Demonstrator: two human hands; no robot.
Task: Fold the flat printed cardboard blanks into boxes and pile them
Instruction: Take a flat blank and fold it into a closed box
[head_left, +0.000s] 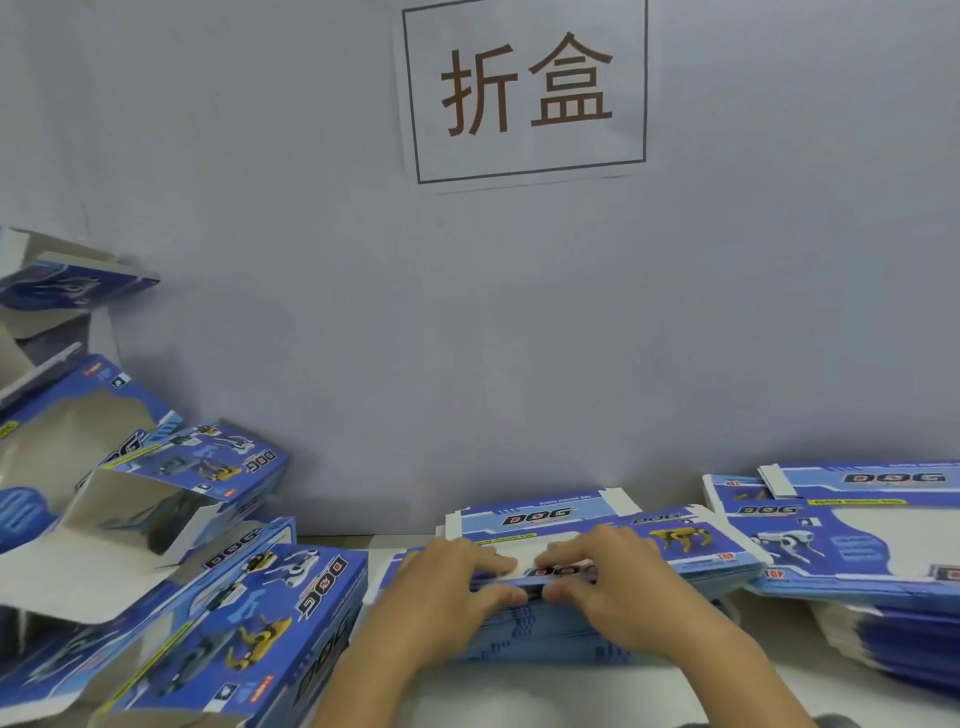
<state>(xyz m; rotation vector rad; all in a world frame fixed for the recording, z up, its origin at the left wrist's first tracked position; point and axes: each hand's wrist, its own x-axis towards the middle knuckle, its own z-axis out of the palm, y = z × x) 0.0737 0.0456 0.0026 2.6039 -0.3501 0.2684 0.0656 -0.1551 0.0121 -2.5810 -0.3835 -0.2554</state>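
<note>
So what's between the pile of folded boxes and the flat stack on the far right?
In the head view, the middle stack of flat blanks lies there, with both hands gripping its top blank.

our two hands, left (447, 587) and right (618, 582), thumbs under, fingers over the top flat blank (675, 545), folded boxes (249, 613) at left.
</note>
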